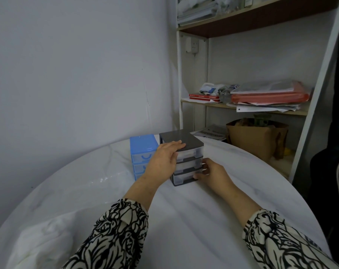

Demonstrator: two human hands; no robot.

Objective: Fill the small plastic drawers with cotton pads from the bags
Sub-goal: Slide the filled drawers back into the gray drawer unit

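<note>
White plastic, soft and crumpled, lies far to the left of the grey drawer unit (184, 158): it looks like a bag (42, 237) at the near edge of the round white table (184, 220), and a second clear bag (108, 179) lies closer to the unit, also on its left. I cannot see cotton pads inside either one clearly. Just left of the grey unit, almost touching it, stands a blue drawer unit (143, 152) with its drawers closed.

The left hand (164, 158) rests on the grey unit, the fingers nearly straight across the front edge of its dark top and the thumb down the left side (it steadies the unit and does not really clasp it). On the right of the unit, the right hand (211, 172) has its fingers curled against the right front corner, at the height of the middle and bottom drawers; the thumb touches the bottom drawer front. Whether it truly pinches a drawer handle I cannot tell.

All three grey drawers look closed, so I judge that the filling has not started here and the step in hand is opening a drawer. The next move probably needs a pull on one drawer while the left hand keeps the light unit from sliding, and then a reach to the bags.
</note>
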